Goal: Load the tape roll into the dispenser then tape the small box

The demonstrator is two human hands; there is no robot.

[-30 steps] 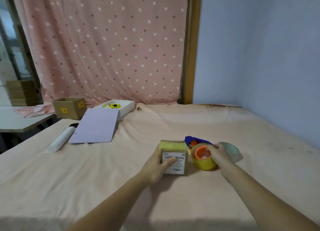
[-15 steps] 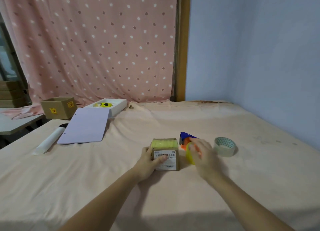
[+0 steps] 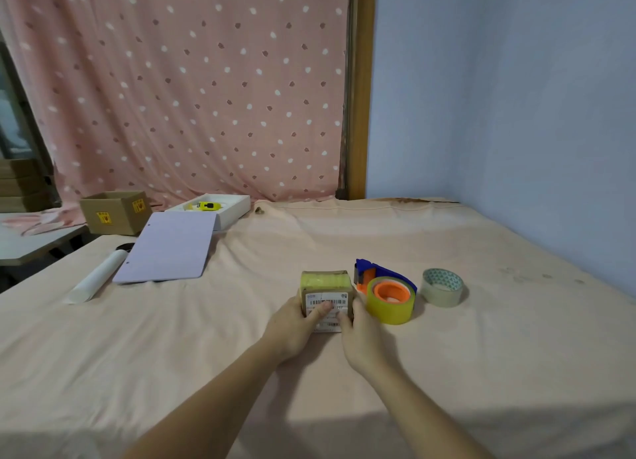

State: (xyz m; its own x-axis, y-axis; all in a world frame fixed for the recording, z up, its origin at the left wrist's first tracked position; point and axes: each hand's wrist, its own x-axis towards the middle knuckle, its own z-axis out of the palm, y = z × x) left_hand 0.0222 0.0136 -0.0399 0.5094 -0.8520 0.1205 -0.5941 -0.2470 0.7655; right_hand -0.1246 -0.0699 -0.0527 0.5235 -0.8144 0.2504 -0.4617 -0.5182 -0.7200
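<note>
The small box [image 3: 327, 295] is clasped between the left hand [image 3: 296, 324] and the right hand [image 3: 361, 334], thumbs laid on its label. Just beyond the right hand the loaded dispenser [image 3: 387, 291] is set on the bench [image 3: 481, 355]; farther right, a spare tape roll [image 3: 442, 287] is seen.

The right hand [image 3: 361, 334] has left the dispenser [image 3: 385, 286] and now grips the small box [image 3: 327, 295] at its 3 o'clock side.
</note>
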